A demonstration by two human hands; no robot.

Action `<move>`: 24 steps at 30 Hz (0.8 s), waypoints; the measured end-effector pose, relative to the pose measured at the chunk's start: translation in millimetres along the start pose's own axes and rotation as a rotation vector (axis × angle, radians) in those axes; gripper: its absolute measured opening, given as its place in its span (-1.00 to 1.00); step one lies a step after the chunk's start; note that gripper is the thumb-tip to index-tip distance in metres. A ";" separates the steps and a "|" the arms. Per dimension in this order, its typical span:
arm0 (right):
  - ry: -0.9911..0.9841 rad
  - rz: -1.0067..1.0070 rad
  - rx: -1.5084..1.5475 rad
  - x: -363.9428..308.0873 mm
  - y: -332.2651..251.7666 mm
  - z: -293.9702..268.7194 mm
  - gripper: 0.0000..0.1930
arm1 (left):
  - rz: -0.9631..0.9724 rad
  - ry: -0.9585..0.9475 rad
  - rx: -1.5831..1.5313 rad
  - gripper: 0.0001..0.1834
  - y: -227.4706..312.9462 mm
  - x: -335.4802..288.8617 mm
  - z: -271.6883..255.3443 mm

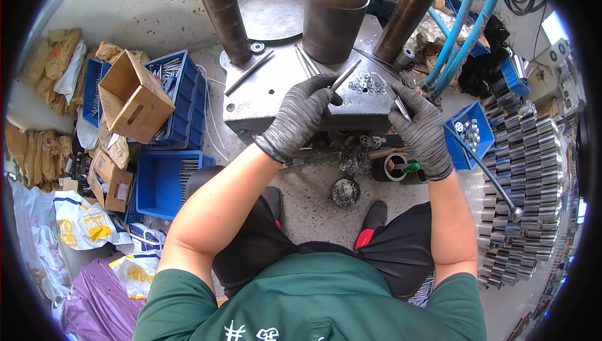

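Currently, left fingers [321, 81] gripping metal rod [346, 74]; right fingers [411, 94] clasping slim metal piece [402, 108]; green shirt [313, 278], white lettering [235, 330].

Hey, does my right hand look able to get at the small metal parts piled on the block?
Probably yes: your right hand is right beside the small metal parts, with nothing large between, though the slim metal piece it grips may need setting down first.

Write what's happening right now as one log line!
left grip: metal rod | right grip: slim metal piece | small metal parts: on metal bench
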State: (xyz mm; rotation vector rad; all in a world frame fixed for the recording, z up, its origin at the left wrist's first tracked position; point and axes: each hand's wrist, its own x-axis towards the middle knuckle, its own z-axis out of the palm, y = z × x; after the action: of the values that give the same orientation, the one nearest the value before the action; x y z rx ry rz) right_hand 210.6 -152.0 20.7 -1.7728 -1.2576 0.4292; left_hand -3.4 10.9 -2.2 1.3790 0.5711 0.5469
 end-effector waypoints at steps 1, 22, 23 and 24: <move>-0.010 0.040 0.000 0.3 0.0 -2.5 -0.50 | 0.028 -0.007 0.054 -0.57 -1.3 0.5 -0.2; -0.423 -0.052 -0.210 -3.9 -15.0 -24.0 -0.56 | -0.133 -0.246 0.053 -0.62 4.0 -5.8 -3.7; -0.437 -0.033 -0.206 -3.8 -15.3 -24.5 -0.57 | -0.136 -0.249 0.053 -0.62 3.9 -6.0 -2.3; -0.437 -0.029 -0.206 -4.2 -15.1 -25.0 -0.57 | -0.135 -0.247 0.040 -0.61 3.6 -6.1 -0.5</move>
State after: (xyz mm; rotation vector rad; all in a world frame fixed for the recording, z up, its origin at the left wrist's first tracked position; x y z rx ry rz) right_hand 217.8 -166.0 45.7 -1.8909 -1.6785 0.7200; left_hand -8.4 7.6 1.7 1.4094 0.4718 0.2524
